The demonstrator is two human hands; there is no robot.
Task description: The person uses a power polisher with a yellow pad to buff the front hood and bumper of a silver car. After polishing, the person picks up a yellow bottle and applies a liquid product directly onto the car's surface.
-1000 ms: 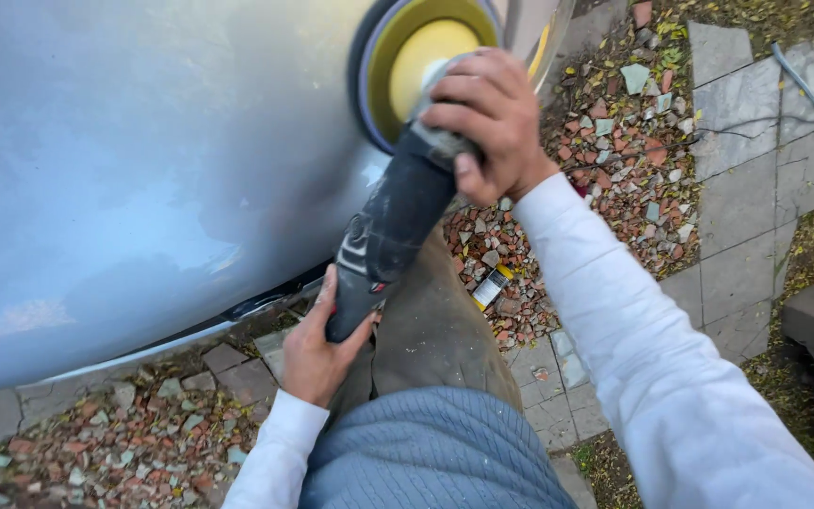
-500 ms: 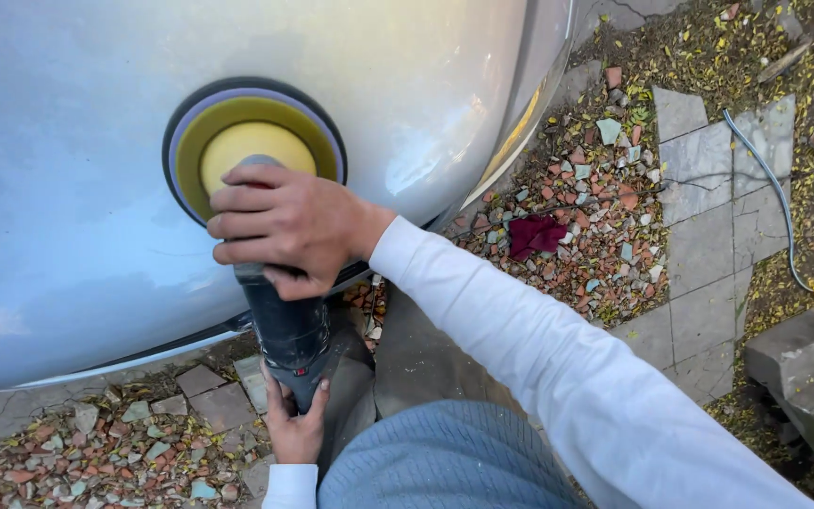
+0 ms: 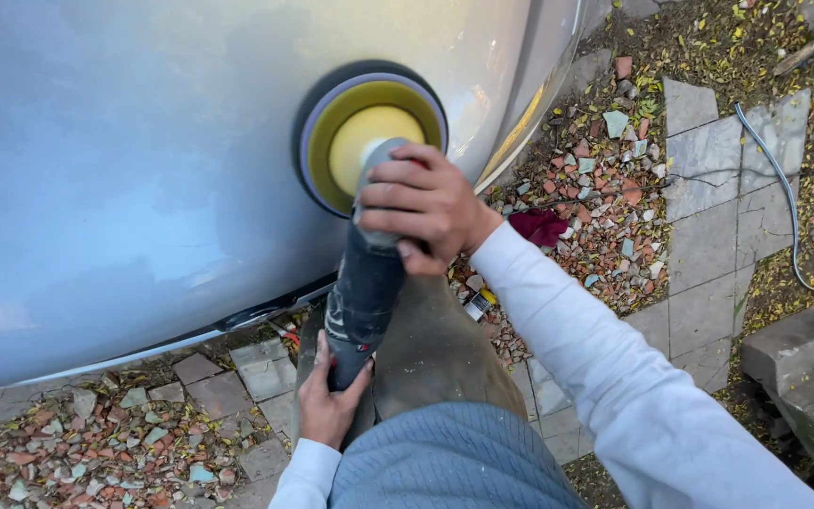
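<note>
The right hand (image 3: 421, 203) is closed over the head of the dark, long-bodied electric polisher (image 3: 362, 283), fingers wrapped down around it; the left hand (image 3: 330, 401) is clamped round the tail of the polisher's grip, low and close to the body. The round yellow foam pad with its dark rim (image 3: 362, 132) sits against the pale silver-blue car body panel (image 3: 143, 141), near the panel's right edge and above its lower dark seam. Doing this well seems to call for the pad lying flat on the curved metal rather than tipped on one edge; even pressure from the upper hand, with the lower one only steering; slow overlapping passes; care near the panel edge. On the paved, rubble-strewn ground (image 3: 699, 236) lie a crumpled dark red cloth (image 3: 539, 226) and a thin grey hose (image 3: 774, 179), well apart from the tool.
</note>
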